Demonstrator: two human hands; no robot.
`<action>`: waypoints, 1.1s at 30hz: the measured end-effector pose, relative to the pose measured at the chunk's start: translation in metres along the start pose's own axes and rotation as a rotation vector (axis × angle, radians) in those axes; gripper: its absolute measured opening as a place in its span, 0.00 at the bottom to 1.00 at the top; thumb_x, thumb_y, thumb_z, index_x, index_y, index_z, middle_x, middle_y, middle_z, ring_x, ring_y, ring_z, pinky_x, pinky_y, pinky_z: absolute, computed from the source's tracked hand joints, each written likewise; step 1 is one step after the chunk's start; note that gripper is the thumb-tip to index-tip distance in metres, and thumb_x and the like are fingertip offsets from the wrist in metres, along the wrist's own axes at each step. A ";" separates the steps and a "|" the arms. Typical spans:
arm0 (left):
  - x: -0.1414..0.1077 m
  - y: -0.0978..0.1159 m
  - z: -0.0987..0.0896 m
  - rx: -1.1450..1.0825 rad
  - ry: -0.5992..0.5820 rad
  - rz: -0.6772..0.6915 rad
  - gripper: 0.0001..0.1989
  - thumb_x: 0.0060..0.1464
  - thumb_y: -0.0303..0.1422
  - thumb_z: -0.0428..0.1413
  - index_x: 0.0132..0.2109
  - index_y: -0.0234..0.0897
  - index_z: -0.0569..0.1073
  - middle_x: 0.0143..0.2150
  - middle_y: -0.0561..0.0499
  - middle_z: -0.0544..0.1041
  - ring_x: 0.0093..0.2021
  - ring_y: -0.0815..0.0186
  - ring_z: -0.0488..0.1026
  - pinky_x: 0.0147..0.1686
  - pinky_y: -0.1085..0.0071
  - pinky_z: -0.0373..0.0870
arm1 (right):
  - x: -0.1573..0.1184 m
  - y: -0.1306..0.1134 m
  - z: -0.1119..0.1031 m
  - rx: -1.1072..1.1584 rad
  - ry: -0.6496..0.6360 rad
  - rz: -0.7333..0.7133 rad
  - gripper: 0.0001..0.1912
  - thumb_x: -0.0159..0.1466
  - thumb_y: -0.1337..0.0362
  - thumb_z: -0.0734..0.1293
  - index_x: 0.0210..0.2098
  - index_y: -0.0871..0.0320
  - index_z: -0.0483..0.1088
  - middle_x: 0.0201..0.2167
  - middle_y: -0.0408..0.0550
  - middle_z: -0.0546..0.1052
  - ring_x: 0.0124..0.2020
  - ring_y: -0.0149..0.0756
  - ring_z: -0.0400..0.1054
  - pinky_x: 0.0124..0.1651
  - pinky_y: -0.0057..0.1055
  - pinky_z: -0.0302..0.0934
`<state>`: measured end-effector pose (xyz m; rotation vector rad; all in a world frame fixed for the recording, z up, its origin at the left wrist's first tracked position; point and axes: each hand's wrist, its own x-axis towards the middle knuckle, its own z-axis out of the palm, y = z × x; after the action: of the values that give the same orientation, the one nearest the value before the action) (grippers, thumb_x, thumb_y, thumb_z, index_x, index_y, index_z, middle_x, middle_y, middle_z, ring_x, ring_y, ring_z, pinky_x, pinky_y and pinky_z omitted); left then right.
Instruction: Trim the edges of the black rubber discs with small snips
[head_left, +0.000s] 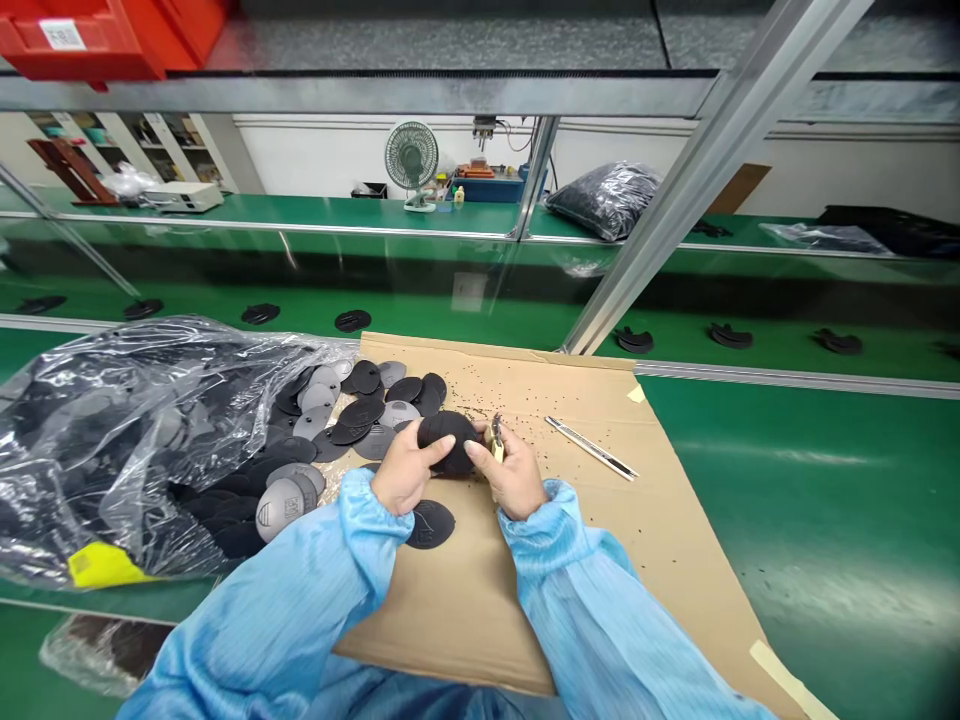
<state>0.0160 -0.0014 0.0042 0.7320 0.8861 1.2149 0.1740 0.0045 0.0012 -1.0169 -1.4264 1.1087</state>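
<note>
black disc [442, 430] is held up btwn both hands, above the cardboard sheet [465, 620] on the green surface [810, 480]. its l. side is gripped by the l. hand [403, 472], thumb on top; its r. edge is touched by the thumb of the r. hand [517, 478], in which a small yellowish tool [497, 440] is also clasped. another disc [431, 526] is seen lying flat, nearer the wearer. more blk/grey discs [360, 420] are heaped to the l., w/ a filled clear plastic bag [150, 420] beside them. to the r., a slim pale tool [589, 445] is laid down, w/ blk crumbs [517, 385] scattered nearby.
</note>
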 end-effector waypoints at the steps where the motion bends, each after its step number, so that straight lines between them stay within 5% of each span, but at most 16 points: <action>1: 0.001 0.001 -0.001 -0.050 0.003 -0.059 0.21 0.43 0.36 0.66 0.44 0.35 0.71 0.38 0.48 0.75 0.33 0.67 0.72 0.31 0.70 0.70 | -0.001 0.000 0.000 0.011 -0.027 -0.019 0.20 0.58 0.50 0.69 0.42 0.58 0.71 0.35 0.48 0.76 0.35 0.39 0.70 0.41 0.35 0.66; 5: 0.004 0.007 -0.004 -0.120 -0.009 -0.184 0.23 0.42 0.35 0.67 0.45 0.35 0.70 0.31 0.52 0.71 0.24 0.72 0.67 0.20 0.76 0.63 | -0.007 -0.003 0.001 -0.112 -0.066 -0.118 0.14 0.61 0.55 0.67 0.42 0.58 0.71 0.34 0.48 0.76 0.34 0.37 0.71 0.40 0.35 0.66; 18: 0.000 0.006 -0.003 -0.109 -0.113 -0.256 0.21 0.45 0.38 0.65 0.45 0.36 0.70 0.30 0.53 0.69 0.23 0.73 0.67 0.20 0.76 0.63 | -0.011 -0.013 0.005 -0.296 -0.004 -0.338 0.06 0.63 0.64 0.64 0.39 0.57 0.70 0.37 0.48 0.75 0.38 0.36 0.70 0.43 0.33 0.64; 22: 0.001 0.009 -0.001 -0.125 0.035 -0.100 0.25 0.40 0.31 0.67 0.47 0.35 0.70 0.39 0.49 0.74 0.29 0.71 0.71 0.23 0.76 0.66 | -0.008 -0.003 0.004 -0.248 0.090 -0.279 0.08 0.63 0.61 0.65 0.40 0.57 0.69 0.36 0.48 0.75 0.36 0.36 0.69 0.41 0.33 0.64; 27: 0.014 0.016 0.000 -0.035 0.265 0.082 0.26 0.38 0.29 0.66 0.47 0.35 0.70 0.43 0.47 0.76 0.41 0.63 0.74 0.44 0.66 0.71 | 0.009 0.016 0.000 -0.142 0.394 -0.144 0.12 0.61 0.56 0.65 0.37 0.59 0.70 0.30 0.47 0.74 0.32 0.36 0.69 0.38 0.32 0.64; 33: 0.077 0.061 -0.003 0.797 0.347 0.458 0.20 0.47 0.27 0.56 0.50 0.37 0.73 0.46 0.45 0.75 0.47 0.57 0.73 0.53 0.59 0.67 | 0.017 0.021 0.001 -0.081 0.476 -0.126 0.13 0.59 0.56 0.65 0.36 0.59 0.69 0.30 0.46 0.74 0.31 0.35 0.69 0.38 0.32 0.64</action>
<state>-0.0068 0.0860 0.0411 1.4446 1.5884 1.4100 0.1713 0.0256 -0.0153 -1.1401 -1.1352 0.6631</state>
